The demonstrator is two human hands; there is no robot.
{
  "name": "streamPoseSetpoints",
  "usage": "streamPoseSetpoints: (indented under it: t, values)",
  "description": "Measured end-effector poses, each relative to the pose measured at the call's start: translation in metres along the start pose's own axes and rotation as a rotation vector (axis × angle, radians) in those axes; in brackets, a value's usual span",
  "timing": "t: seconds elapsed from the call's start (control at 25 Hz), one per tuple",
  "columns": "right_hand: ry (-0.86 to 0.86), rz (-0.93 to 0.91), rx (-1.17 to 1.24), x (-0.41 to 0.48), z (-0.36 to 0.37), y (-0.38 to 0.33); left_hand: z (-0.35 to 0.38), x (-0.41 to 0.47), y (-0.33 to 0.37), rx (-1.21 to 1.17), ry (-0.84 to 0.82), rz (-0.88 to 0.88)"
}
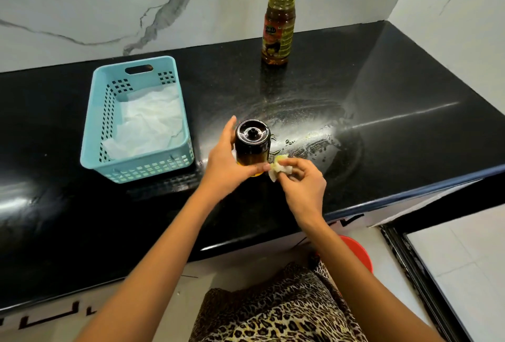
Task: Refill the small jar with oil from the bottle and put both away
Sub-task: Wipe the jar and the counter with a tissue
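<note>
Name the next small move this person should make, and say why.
Probably wipe round the jar low down with the tissue: the left hand grips it, the right hand pinches the tissue against it, and oil drops lie on the counter alongside, so it is likely greasy.

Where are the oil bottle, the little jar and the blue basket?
oil bottle (277,38), head view, on its label.
small jar (252,151), head view, on its dark side.
blue basket (95,115), head view, on its left wall.
</note>
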State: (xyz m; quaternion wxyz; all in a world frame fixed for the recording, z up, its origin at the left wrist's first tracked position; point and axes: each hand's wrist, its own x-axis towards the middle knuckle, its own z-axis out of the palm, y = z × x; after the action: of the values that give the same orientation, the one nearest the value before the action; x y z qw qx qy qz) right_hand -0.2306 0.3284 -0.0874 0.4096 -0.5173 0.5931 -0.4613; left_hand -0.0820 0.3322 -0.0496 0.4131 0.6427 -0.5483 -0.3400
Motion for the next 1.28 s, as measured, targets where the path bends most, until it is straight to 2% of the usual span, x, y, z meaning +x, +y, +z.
streamPoseSetpoints:
  t: [0.24, 0.44, 0.56, 0.64, 0.84, 1.0, 1.16, 1.28]
  values:
    - [0.051, 0.197, 0.185, -0.008, -0.013, 0.0, 0.028, 0.01, -0.005, -0.024, 0.275, -0.064]
    - [0.053, 0.3, 0.396, -0.001, -0.02, -0.012, 0.019, 0.013, 0.008, -0.061, 0.302, -0.09]
    - [0.018, 0.361, 0.713, 0.006, -0.02, -0.037, -0.001, 0.024, 0.04, -0.09, 0.306, -0.026]
    - [-0.02, 0.333, 0.865, 0.01, -0.017, -0.061, -0.019, 0.035, 0.072, -0.098, 0.306, 0.055]
    - [-0.072, 0.172, 0.957, 0.022, -0.011, -0.136, -0.066, 0.057, 0.161, -0.114, 0.334, 0.252]
    - [-0.13, 0.061, 1.061, 0.027, -0.02, -0.201, -0.096, 0.057, 0.223, -0.164, 0.344, 0.316]
    - [-0.274, 0.014, 1.35, 0.03, -0.023, -0.248, -0.117, 0.054, 0.272, -0.161, 0.379, 0.361]
    - [-0.239, -0.041, 1.303, 0.031, -0.016, -0.271, -0.124, 0.05, 0.295, -0.164, 0.38, 0.387]
